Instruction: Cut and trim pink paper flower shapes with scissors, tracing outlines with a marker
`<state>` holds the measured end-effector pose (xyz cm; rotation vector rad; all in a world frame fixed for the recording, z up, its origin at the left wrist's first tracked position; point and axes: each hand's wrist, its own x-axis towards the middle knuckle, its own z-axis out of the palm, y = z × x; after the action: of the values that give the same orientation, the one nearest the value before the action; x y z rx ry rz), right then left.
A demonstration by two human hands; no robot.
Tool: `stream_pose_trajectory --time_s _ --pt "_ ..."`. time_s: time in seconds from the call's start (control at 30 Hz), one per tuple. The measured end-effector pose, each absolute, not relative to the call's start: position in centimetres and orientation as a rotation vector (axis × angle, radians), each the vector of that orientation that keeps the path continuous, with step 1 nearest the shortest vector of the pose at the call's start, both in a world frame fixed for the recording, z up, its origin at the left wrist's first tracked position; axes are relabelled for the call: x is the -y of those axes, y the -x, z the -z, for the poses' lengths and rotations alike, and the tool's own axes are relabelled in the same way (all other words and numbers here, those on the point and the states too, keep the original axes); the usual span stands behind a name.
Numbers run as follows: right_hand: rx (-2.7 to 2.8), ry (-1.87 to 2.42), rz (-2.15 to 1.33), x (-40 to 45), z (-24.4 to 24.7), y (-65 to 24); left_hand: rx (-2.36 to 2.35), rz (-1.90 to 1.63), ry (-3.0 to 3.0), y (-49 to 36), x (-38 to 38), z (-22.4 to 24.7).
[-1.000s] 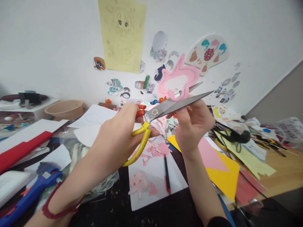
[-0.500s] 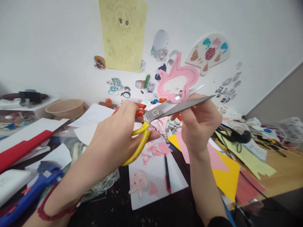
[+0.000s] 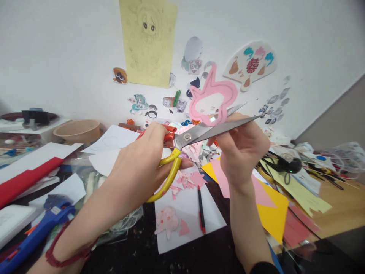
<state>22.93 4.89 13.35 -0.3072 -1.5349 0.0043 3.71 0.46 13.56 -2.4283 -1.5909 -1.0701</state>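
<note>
My left hand [image 3: 139, 160] is closed round the red and yellow handles of a pair of scissors [image 3: 187, 137]. Their blades are parted and point to the right. A pink paper cutout [image 3: 229, 91] with an open middle and pointed tips stands up at the blades, its lower edge between them. Behind the blades, my right hand [image 3: 243, 152] has its fingers bent at the cutout's lower right edge; its fingertips are partly hidden. Below, a white sheet [image 3: 196, 236] bears pink paper scraps [image 3: 184, 227], a pink cut-out figure [image 3: 167, 221] and a black and red pen [image 3: 201, 209].
Yellow paper [image 3: 273, 217] and pink paper [image 3: 261, 190] lie beneath my right forearm. A blue glue gun [image 3: 37, 232] is at lower left, near a beige bowl [image 3: 76, 131]. Stickers and a yellow drawing [image 3: 148, 49] hang on the wall behind.
The pink cutout has tilted and shifted slightly to the left at the blades. My right hand has moved a little to the right; the scissors stay parted, almost in place.
</note>
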Motion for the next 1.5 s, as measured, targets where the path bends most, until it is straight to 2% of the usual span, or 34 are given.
stream_pose_trajectory --time_s 1.5 --pt "1.323 0.264 0.005 -4.7 -12.7 -20.7 1.607 1.178 2.475 -4.3 -0.4 -13.1"
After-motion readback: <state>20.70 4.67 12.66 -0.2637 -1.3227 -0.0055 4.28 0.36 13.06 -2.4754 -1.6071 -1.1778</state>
